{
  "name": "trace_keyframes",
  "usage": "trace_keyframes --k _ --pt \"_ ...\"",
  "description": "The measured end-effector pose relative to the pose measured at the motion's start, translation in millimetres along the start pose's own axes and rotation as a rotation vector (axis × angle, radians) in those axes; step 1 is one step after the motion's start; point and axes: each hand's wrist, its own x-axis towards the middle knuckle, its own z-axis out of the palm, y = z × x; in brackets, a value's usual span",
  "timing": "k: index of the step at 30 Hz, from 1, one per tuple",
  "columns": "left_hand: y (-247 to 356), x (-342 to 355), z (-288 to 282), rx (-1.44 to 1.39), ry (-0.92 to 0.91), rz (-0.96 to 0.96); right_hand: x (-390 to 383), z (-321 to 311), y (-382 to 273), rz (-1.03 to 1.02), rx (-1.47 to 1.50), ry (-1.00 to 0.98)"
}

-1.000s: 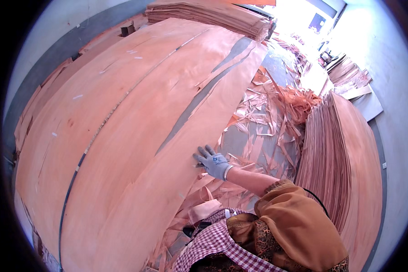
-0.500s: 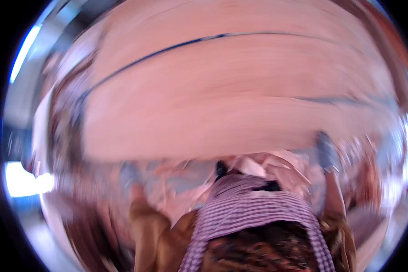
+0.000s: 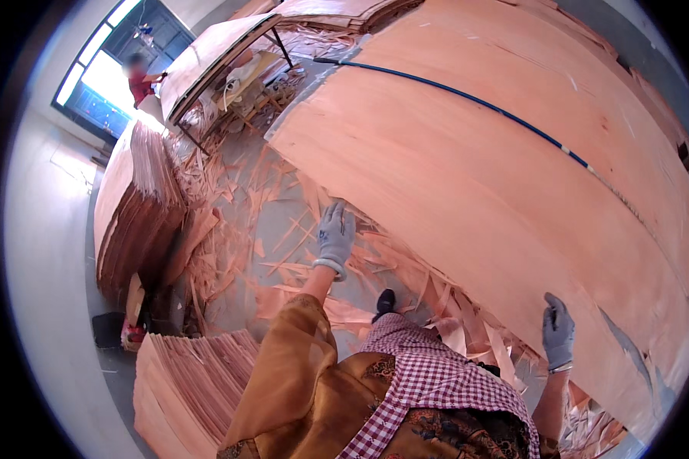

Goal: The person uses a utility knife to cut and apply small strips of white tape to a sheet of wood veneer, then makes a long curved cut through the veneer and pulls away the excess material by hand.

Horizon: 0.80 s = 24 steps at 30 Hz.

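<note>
Both hands wear grey work gloves. My left hand (image 3: 334, 236) is held out beside the near edge of a large reddish wood veneer sheet (image 3: 436, 176), fingers stretched and nothing in them. My right hand (image 3: 559, 330) is over the sheet's near side further right, its fingers extended and slightly bent, holding nothing; whether it touches the wood I cannot tell. Across the sheet lies a long, thin blue rod (image 3: 505, 115). Near the right end, a torn gap (image 3: 626, 342) shows grey beneath.
Veneer scraps (image 3: 283, 252) litter the grey floor. Stacks of veneer stand at left (image 3: 142, 222) and lower left (image 3: 195, 382). Beyond, a person in red (image 3: 139, 83) is beside a table (image 3: 214, 57) carrying a sheet. More sheets (image 3: 337, 9) are piled at the back.
The blurred view has swung left and steadied, bringing the far table, the person and the side stacks into sight. Both hands stay apart; the left now shows beside the sheet's edge.
</note>
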Motion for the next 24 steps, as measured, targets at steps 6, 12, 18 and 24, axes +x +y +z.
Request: trace_keyframes --k 6,12,18,24 --pt "-77 54 3 0.204 -0.044 0.098 53 50 -74 -0.025 0.033 -0.12" --pt "-148 127 -10 0.315 0.009 0.152 112 111 -130 -0.121 -0.122 -0.138" --pt "-179 160 0 0.326 -0.037 0.211 176 159 -179 -0.055 -0.183 -0.221" --pt "-161 162 -6 0.202 -0.075 0.209 220 188 -198 -0.092 -0.221 -0.283"
